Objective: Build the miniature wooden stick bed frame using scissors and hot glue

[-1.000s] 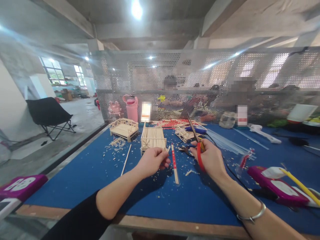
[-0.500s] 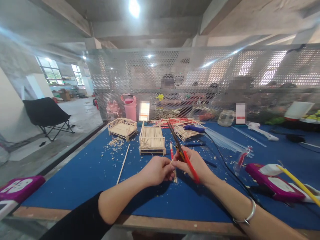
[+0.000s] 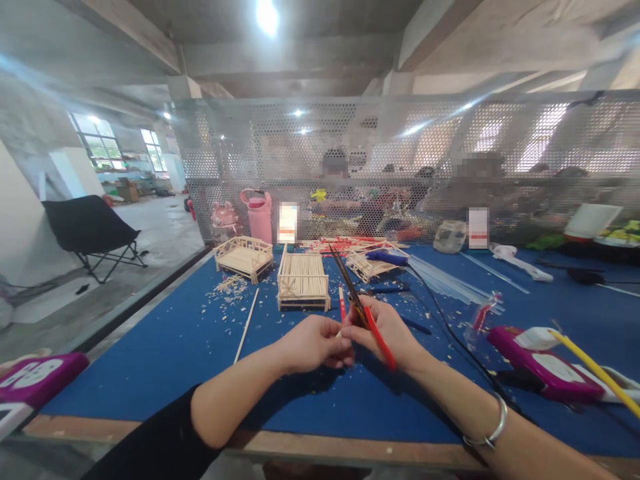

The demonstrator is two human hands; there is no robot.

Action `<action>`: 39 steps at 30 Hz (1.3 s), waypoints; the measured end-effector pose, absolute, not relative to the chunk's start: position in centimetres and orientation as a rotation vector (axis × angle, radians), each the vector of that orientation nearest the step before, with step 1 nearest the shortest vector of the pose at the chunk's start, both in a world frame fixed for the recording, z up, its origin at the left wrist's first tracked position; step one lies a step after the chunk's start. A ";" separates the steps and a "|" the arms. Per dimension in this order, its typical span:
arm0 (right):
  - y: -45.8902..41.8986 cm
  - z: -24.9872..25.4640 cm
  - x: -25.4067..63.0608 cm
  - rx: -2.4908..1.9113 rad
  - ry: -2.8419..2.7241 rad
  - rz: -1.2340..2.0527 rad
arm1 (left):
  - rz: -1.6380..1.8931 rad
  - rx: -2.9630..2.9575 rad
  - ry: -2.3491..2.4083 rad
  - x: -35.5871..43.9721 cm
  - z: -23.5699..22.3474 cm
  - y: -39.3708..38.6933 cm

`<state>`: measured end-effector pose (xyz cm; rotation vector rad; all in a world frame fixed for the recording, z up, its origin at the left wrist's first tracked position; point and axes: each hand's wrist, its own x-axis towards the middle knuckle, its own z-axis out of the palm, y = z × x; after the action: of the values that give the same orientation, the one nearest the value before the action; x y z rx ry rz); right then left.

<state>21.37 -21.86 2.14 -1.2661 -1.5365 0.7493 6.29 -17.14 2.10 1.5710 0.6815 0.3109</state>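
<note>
My left hand is closed, pinching a short piece of wooden stick whose pale end barely shows between the fingertips. Meeting it there are the fingertips of my right hand, which also has red-handled scissors in its grip, blades pointing up and away to the left. Just beyond the hands lies a red-wrapped pair of sticks, partly covered by them. Behind that stands a small bed-shaped stick model with a slatted top. A loose thin stick rests left of my hands.
Two more stick models, one at left and one at right, flank the middle one. A blue glue gun with a black cable lies by clear glue sticks. Pliers, wood scraps and a purple box are rightward.
My right hand has moved left with the scissors, and its fingertips have joined my left hand at the short stick. My left hand has lowered slightly. The view has shifted a little.
</note>
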 end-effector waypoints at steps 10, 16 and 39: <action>-21.7 1.9 21.2 -1.232 -1.505 0.702 | 0.319 1.358 0.652 6.3 2.1 -16.9; -21.5 2.5 21.5 -1.241 -1.458 0.805 | 0.262 1.278 0.755 6.4 3.0 -17.0; -21.2 2.7 21.6 -1.196 -1.197 0.911 | 0.366 1.207 0.724 6.7 2.4 -16.6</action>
<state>21.64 -21.24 2.72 -1.1959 -1.1966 0.9113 6.68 -16.62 2.42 1.2069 0.7236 0.3659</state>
